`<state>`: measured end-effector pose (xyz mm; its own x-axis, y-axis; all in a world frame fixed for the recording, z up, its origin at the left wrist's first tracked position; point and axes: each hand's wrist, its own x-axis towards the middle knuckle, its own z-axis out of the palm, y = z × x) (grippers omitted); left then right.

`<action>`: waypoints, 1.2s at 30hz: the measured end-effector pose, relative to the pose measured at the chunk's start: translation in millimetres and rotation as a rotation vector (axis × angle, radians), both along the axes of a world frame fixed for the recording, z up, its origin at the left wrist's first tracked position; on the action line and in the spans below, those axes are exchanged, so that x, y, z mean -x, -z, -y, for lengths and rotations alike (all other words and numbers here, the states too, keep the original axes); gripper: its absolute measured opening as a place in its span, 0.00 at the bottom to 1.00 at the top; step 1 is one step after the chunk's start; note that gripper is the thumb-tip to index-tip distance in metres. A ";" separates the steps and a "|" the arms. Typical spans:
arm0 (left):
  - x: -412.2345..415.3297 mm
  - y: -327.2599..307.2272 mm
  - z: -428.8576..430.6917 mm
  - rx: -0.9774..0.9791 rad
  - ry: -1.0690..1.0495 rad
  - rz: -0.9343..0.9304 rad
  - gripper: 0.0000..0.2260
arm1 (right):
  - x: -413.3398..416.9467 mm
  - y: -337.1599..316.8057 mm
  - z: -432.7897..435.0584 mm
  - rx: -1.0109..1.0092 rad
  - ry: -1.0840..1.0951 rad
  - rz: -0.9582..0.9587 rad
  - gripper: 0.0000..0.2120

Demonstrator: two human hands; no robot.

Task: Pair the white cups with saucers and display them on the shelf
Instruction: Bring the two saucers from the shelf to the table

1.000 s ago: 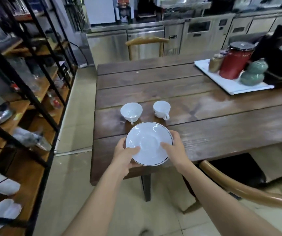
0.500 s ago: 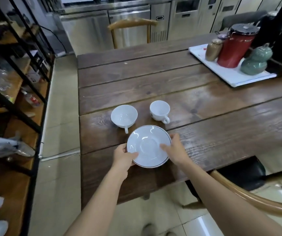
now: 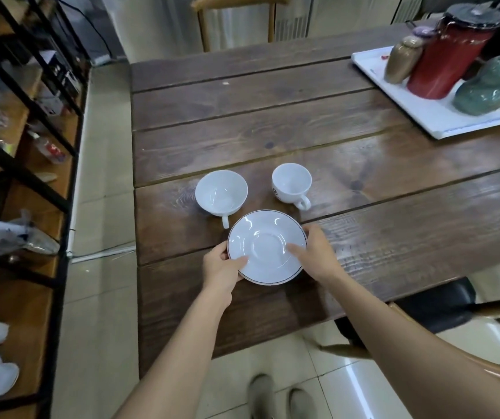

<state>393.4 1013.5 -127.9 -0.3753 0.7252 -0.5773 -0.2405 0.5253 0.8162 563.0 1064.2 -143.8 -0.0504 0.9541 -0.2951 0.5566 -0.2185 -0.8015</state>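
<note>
Holding a white saucer [image 3: 267, 247] with both hands near the front edge of the wooden table [image 3: 273, 116]. Left hand [image 3: 223, 266] pinches the left rim, thumb on top and fingers under. Right hand [image 3: 318, 252] grips the right rim, thumb lying flat across the saucer's top. Saucer's got a thin dark line round the edge and nothing in it. Can't really tell if it's resting on the wood or just above it.

Two white cups right behind it, both empty and upright: a wide cup [image 3: 221, 192] on the left, handle pointing at the saucer, and a small cup [image 3: 291, 182] on the right. Far right there's a white tray [image 3: 424, 113] holding a red canister [image 3: 448, 52], a green jar [image 3: 490, 86] and a brown jar [image 3: 401, 60]. The shelf [image 3: 25, 164] is off to the left.
</note>
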 end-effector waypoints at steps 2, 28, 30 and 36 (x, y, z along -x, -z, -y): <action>-0.1 0.6 -1.2 0.014 0.004 -0.033 0.18 | -0.9 0.3 -0.6 -0.003 -0.018 0.026 0.16; -29.6 -25.9 -12.6 -0.095 0.314 -0.441 0.08 | -40.9 -18.8 7.6 -0.125 0.281 -0.176 0.14; -47.6 -33.2 -17.7 -0.150 0.344 -0.458 0.07 | -57.6 -25.2 6.2 -0.164 0.309 -0.201 0.14; -98.6 -35.6 -42.1 -0.176 0.416 -0.456 0.06 | -113.5 -32.4 -13.9 -0.169 0.351 -0.166 0.14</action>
